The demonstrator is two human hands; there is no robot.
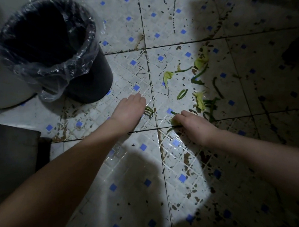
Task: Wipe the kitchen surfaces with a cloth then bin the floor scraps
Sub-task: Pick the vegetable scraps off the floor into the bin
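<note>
Black bin [93, 82], clear-lined, is too dark inside to read; left hand [129, 110] and right hand [194, 121] each pinch green scraps [149, 110].

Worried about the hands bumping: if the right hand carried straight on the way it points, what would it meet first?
Probably the green strips by the left hand, then that hand itself. The right hand, with scraps in its grip, points up-left across the tile; depth is unclear.
</note>
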